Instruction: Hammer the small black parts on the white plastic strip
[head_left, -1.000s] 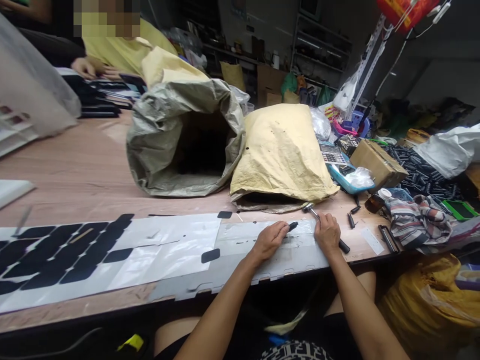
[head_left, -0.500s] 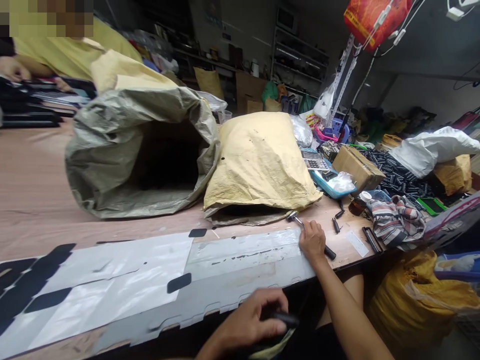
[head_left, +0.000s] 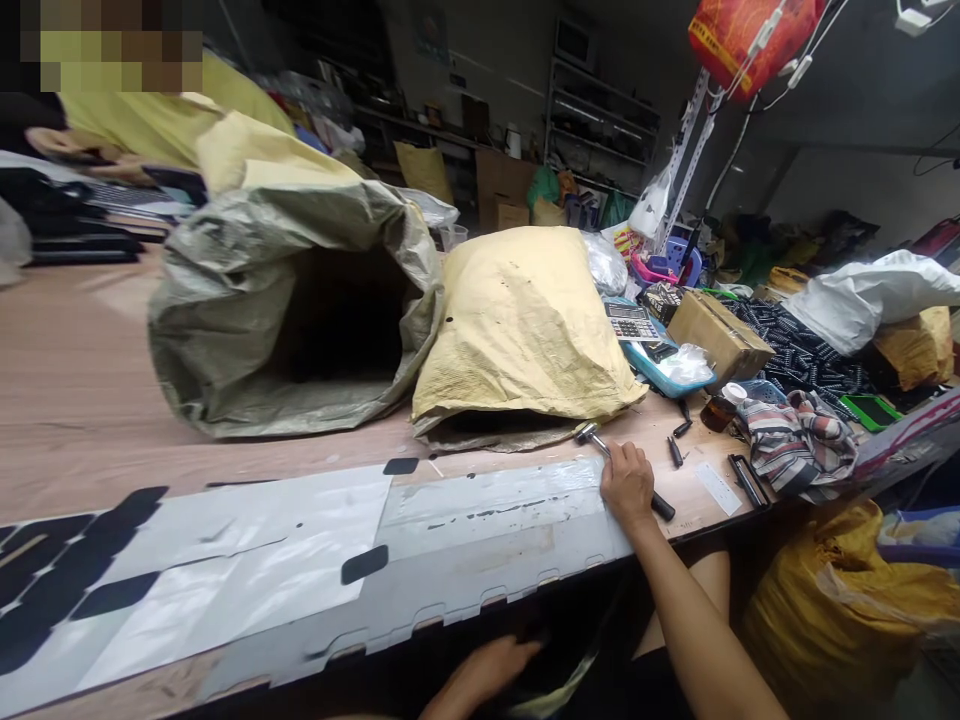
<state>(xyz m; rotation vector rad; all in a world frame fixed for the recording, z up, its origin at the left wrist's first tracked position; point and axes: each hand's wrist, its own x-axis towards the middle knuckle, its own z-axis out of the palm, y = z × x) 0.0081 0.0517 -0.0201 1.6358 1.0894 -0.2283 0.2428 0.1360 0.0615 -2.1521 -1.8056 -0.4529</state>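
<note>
My right hand (head_left: 627, 485) rests on the table near its front edge, fingers closed round a small hammer (head_left: 587, 434) with a metal head and a black grip end (head_left: 663, 507). It lies at the right end of a long grey-white sheet (head_left: 480, 520) that carries black rounded patches (head_left: 364, 564). My left hand (head_left: 484, 672) is down below the table edge in shadow; what it holds is hidden.
A grey-green woven sack (head_left: 292, 310) lies open on its side, a yellow sack (head_left: 525, 325) next to it. Right of them are a calculator (head_left: 630, 322), a cardboard box (head_left: 720, 335), a plaid cloth (head_left: 799, 430) and small black parts (head_left: 675, 450). A person in yellow (head_left: 172, 110) works at the far left.
My left hand left the sheet with a small black piece and dropped below the table edge. The right hand stayed on the hammer. The view swung to the right.
</note>
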